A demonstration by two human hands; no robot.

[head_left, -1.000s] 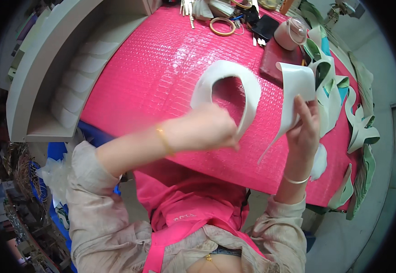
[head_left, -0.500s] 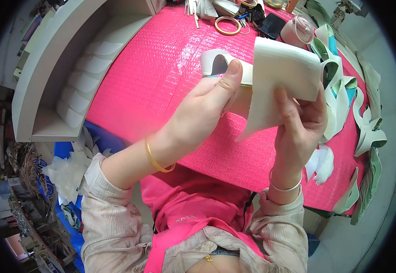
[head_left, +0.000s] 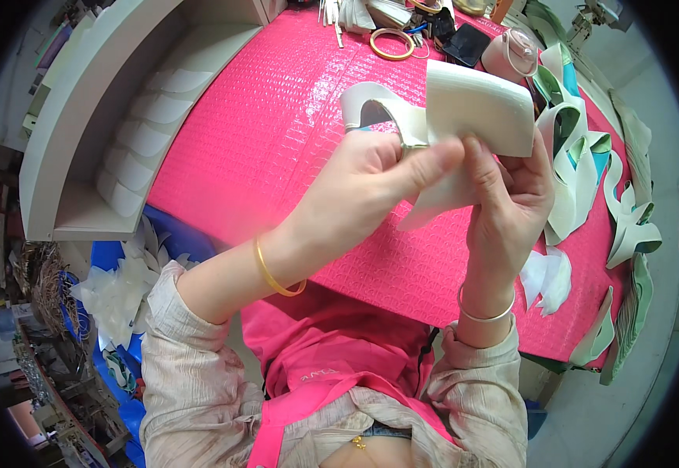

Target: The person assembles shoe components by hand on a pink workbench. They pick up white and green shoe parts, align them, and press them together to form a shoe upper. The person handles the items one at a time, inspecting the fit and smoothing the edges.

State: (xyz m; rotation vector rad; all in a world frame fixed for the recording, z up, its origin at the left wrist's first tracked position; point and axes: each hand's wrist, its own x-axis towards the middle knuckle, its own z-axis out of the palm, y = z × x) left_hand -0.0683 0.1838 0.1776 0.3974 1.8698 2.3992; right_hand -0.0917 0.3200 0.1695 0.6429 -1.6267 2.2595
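Note:
Both hands hold a white shoe upper [head_left: 478, 105] above the table. It looks like thin leather, with a broad flap standing up at the right and a curved band looping out at the left. My left hand [head_left: 382, 173] is closed round the band's lower part, its thumb stretched along the piece toward the other thumb. At the broad flap's lower edge, my right hand [head_left: 507, 183] pinches the upper with the thumb in front and the fingers behind. Some of the right fingers are hidden by the flap, and a pointed tail hangs below the hands.
The table has a pink cover [head_left: 261, 132]. At the left stands a grey shelf [head_left: 82, 156] with several white curved pieces [head_left: 144, 132]. Stacked white uppers with green lining [head_left: 577, 171] line the right edge. A lidded cup [head_left: 509, 54] and tape roll [head_left: 392, 44] lie far back.
My left thumb has come down and across to the right, near the right thumb. The upper has shifted slightly left, and more of its looped band shows.

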